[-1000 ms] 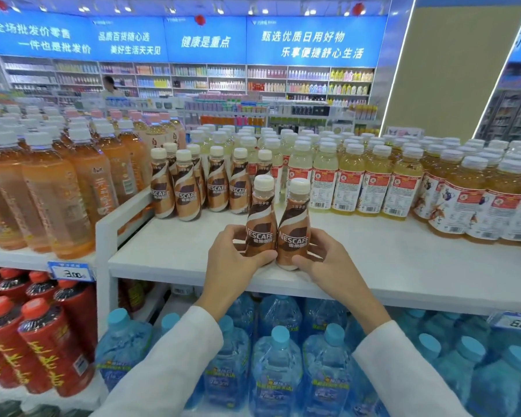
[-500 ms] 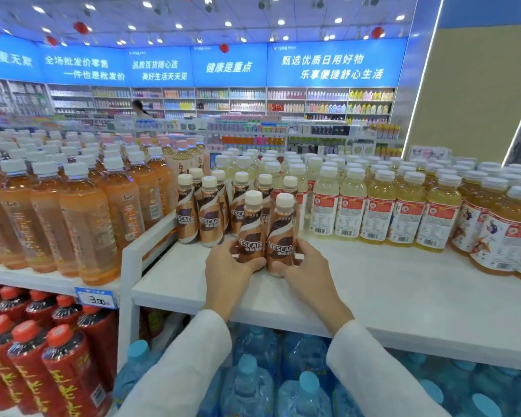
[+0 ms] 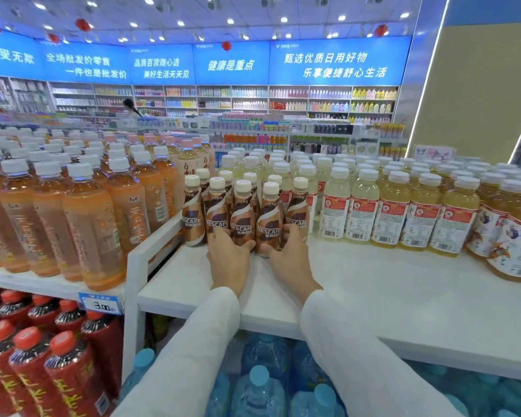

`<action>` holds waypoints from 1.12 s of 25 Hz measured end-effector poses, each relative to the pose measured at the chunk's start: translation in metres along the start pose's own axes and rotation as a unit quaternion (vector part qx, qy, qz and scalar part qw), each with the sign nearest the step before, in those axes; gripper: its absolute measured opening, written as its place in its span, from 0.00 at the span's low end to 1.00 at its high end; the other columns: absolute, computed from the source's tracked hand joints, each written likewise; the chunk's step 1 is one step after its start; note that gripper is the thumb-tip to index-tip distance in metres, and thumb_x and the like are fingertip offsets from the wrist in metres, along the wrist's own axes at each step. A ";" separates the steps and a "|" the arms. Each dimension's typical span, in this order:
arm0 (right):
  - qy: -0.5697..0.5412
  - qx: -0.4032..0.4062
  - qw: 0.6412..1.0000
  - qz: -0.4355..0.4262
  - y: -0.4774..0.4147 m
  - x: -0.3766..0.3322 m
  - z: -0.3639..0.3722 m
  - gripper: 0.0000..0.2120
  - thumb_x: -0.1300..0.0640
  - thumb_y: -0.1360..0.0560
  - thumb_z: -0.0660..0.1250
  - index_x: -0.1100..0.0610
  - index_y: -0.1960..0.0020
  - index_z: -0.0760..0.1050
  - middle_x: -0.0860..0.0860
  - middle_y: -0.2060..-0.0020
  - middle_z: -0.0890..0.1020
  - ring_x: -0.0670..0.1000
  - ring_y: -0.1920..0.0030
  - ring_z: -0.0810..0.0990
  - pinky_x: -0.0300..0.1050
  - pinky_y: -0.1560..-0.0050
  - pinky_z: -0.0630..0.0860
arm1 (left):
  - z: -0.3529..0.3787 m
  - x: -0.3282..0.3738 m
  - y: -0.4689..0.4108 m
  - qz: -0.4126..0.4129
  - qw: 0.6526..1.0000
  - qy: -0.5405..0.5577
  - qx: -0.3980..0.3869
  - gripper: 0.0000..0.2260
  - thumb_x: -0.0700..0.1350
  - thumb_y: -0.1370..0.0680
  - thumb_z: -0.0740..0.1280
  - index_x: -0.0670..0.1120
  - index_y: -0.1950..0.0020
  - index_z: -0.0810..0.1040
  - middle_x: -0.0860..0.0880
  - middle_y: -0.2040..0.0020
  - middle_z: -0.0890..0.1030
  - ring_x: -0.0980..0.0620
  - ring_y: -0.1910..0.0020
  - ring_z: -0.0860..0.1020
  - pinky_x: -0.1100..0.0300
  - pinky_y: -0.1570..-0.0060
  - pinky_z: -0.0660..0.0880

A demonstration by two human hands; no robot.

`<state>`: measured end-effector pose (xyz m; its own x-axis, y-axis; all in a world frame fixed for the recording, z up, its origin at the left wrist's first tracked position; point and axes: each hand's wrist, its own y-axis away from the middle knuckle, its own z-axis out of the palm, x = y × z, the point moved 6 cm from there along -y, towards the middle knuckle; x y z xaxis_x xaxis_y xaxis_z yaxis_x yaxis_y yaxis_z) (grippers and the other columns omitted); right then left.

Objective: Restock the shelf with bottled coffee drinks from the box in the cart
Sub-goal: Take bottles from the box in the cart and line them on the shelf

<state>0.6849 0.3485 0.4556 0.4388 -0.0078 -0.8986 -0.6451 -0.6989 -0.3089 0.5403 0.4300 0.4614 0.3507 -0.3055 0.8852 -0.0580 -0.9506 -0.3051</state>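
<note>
Head view, left hand (image 3: 227,260): fingers curled round the base of one coffee bottle (image 3: 242,219).
Head view, right hand (image 3: 289,258): grips a second coffee bottle (image 3: 269,224).
Bottles' place: upright and touching on the white shelf (image 3: 373,284), in line with the coffee row (image 3: 193,218).
Neighbours: pale yellow drinks (image 3: 361,212) to the right, orange tea bottles (image 3: 94,224) to the left.

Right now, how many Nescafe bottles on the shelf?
9 Nescafe bottles: five in the front row, the left hand and right hand each holding one; four behind, mostly caps showing. More may be hidden.

Rear coffee btls (image 3: 203,176) mostly hidden behind front btls (image 3: 242,218); far shelves (image 3: 328,99) too small to read
</note>
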 end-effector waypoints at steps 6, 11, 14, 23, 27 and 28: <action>0.005 0.004 1.000 -0.004 -0.002 0.004 0.003 0.23 0.56 0.30 0.77 0.50 0.40 0.69 0.48 0.45 0.79 0.48 0.45 0.79 0.45 0.44 0.76 | 0.002 -0.001 -0.003 0.003 1.000 0.005 0.000 0.23 0.47 0.29 0.79 0.44 0.39 0.74 0.45 0.41 0.77 0.44 0.42 0.76 0.50 0.41 0.73; 0.016 0.008 1.000 -0.004 -0.004 0.007 0.005 0.25 0.53 0.31 0.77 0.48 0.39 0.68 0.48 0.44 0.79 0.49 0.45 0.79 0.49 0.42 0.77 | 0.002 -0.003 -0.005 0.015 1.000 -0.006 0.006 0.24 0.48 0.31 0.80 0.45 0.41 0.74 0.46 0.43 0.77 0.45 0.44 0.76 0.51 0.42 0.74; 0.020 0.008 1.000 0.005 -0.004 0.007 0.007 0.27 0.51 0.31 0.76 0.47 0.37 0.68 0.49 0.43 0.79 0.50 0.43 0.79 0.52 0.40 0.78 | 0.002 -0.003 -0.005 0.008 1.000 -0.011 0.006 0.23 0.49 0.30 0.80 0.46 0.41 0.74 0.46 0.44 0.78 0.45 0.45 0.77 0.50 0.42 0.75; 0.049 -0.039 0.998 0.022 0.072 -0.017 -0.021 0.26 0.53 0.24 0.72 0.53 0.29 0.67 0.49 0.33 0.74 0.52 0.35 0.74 0.52 0.32 0.72 | -0.057 -0.008 0.059 -0.002 0.999 -0.026 -0.025 0.20 0.54 0.24 0.74 0.49 0.35 0.76 0.52 0.41 0.80 0.51 0.43 0.78 0.58 0.41 0.73; 0.007 -0.104 0.992 -0.067 0.151 -0.036 -0.020 0.20 0.50 0.22 0.69 0.48 0.32 0.71 0.40 0.37 0.76 0.43 0.38 0.74 0.41 0.36 0.71 | -0.124 -0.032 0.133 0.022 0.999 -0.006 0.037 0.14 0.54 0.22 0.71 0.52 0.38 0.79 0.58 0.44 0.81 0.61 0.44 0.78 0.70 0.45 0.71; -0.008 -0.129 0.988 -0.089 0.174 -0.039 -0.015 0.18 0.50 0.22 0.69 0.46 0.33 0.72 0.38 0.39 0.76 0.40 0.39 0.74 0.38 0.38 0.70 | -0.143 -0.045 0.156 0.016 0.998 -0.012 0.063 0.13 0.54 0.22 0.71 0.52 0.38 0.80 0.59 0.44 0.81 0.64 0.44 0.78 0.72 0.45 0.71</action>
<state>0.5650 0.2163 0.4420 0.5196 0.1409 -0.8427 -0.3770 -0.8473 -0.3741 0.3817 0.2874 0.4244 0.3730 -0.3334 0.8659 0.0483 -0.9250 -0.3770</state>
